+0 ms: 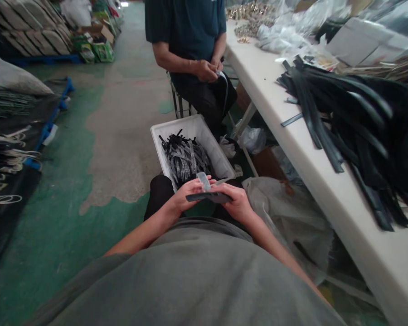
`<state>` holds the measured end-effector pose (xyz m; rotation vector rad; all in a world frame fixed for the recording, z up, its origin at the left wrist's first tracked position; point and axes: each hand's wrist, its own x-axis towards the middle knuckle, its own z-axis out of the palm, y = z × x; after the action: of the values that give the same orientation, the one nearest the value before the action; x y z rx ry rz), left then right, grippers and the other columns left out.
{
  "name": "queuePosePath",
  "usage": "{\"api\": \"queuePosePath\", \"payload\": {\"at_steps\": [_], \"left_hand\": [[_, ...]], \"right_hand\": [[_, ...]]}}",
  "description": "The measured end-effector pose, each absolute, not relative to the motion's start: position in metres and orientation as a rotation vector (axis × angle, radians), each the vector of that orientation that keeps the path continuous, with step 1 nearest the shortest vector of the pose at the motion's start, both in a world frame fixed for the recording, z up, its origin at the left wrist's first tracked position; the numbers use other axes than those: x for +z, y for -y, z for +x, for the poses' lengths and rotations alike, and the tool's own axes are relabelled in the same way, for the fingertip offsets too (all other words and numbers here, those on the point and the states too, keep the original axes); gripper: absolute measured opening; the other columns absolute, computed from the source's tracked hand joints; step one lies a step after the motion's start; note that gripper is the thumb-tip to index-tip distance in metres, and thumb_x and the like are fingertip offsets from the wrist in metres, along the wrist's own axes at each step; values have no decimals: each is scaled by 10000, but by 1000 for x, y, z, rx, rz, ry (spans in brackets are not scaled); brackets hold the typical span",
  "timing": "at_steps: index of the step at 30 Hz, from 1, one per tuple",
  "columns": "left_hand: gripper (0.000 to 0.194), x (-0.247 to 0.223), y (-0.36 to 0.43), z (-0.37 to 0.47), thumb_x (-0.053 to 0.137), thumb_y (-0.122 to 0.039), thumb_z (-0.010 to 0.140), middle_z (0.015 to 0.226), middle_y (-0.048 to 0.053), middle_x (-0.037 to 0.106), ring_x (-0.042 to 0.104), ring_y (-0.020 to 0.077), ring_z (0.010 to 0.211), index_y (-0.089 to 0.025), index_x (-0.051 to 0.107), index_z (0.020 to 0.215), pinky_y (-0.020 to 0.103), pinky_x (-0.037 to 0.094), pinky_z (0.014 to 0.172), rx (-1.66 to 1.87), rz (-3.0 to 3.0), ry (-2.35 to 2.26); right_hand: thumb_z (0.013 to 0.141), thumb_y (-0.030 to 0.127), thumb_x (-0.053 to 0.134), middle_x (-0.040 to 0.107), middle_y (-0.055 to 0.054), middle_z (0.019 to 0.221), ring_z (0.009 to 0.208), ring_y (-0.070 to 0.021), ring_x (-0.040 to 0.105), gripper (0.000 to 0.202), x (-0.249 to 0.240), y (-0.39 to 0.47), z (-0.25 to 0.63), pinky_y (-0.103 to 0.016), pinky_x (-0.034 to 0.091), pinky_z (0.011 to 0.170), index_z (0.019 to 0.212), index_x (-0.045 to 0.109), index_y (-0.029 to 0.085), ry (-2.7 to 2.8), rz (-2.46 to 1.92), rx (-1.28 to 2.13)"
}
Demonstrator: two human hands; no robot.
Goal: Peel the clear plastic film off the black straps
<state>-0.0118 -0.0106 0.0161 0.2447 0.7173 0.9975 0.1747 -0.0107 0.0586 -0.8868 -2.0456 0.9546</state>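
Observation:
My left hand (pixel 187 194) and my right hand (pixel 237 200) are close together above my lap. Between them lies a short, flat black strap (pixel 207 197), gripped at its right part by my right hand and at its left part by my left hand. A small translucent plastic piece (pixel 203 181) stands up by the left fingers; whether it is attached to the strap I cannot tell. Just beyond my hands, a white plastic bin (pixel 156 131) holds many black and grey strips (pixel 187 158).
A co-worker (pixel 187 27) sits opposite, both hands on a thin pale strip (pixel 226 88). On my right runs a white table (pixel 258 86) bearing a heap of black straps (pixel 367 108), plastic bags and metal parts. Blue pallets (pixel 56 113) with bundled goods stand at left.

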Motion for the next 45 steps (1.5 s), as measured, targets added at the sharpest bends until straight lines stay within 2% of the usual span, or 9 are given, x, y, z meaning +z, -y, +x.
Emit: {"api": "queuePosePath", "payload": {"at_steps": [5,12,17,20,26,30,36,40,45], "left_hand": [[373,20,-52,-48,406,-345,973,920,145,724,698,174,831,-63,650,991,281,557,750,1151,90,-855],[195,37,-111,-74,454,-222,964,724,6,673,607,66,578,-163,597,1083,163,476,562,1575,203,-1006],[312,25,-59,-45,678,-349,825,761,10,664,573,75,575,-173,617,1075,168,418,505,1261,595,-929],[405,16,-21,-27,705,-429,783,786,26,672,577,90,596,-167,621,1081,190,425,535,1072,734,-936],[421,6,16,-16,638,-508,810,808,49,684,584,117,633,-173,647,1064,225,415,569,809,1000,-976],[431,9,17,-16,600,-506,834,892,70,698,618,158,727,-173,646,1105,261,453,663,720,1121,-961],[280,29,2,10,685,-367,781,1030,40,672,575,214,1025,-211,662,1013,299,409,950,1004,1322,-1079],[188,31,1,23,586,-335,855,983,32,663,563,200,971,-222,659,986,297,399,945,958,1485,-1065],[138,18,22,24,560,-323,864,780,17,604,519,171,754,-214,642,839,286,427,799,644,1630,-1030]], "right_hand": [[834,329,657,684,-24,710,652,-168,620,165,78,36,214,-257,483,621,790,719,182,2066,-1110,1272],[823,443,634,661,-33,705,667,-179,594,298,58,60,234,-278,488,624,774,739,168,1894,-1158,1659],[803,476,623,657,-37,724,519,-115,513,414,71,27,211,-220,369,433,1037,747,158,1469,-1230,1561],[780,447,638,652,-13,729,453,-64,425,536,79,-4,201,-207,356,431,1224,675,149,1294,-1196,1488],[736,461,680,658,-9,764,443,-34,322,541,73,-43,193,-202,334,444,1160,696,126,1198,-1012,1487],[758,461,663,578,27,601,448,-55,352,461,75,-47,188,-194,258,423,1047,736,110,1287,-1045,1431],[808,339,630,664,1,689,626,-131,563,217,92,-27,173,-230,396,586,815,754,161,1886,-1081,1088],[824,278,630,715,-24,779,714,-164,623,159,105,-12,182,-253,406,644,847,764,196,2048,-1159,804],[825,380,644,709,-31,729,691,-192,644,240,109,0,215,-281,460,623,813,770,175,1720,-1307,866]]}}
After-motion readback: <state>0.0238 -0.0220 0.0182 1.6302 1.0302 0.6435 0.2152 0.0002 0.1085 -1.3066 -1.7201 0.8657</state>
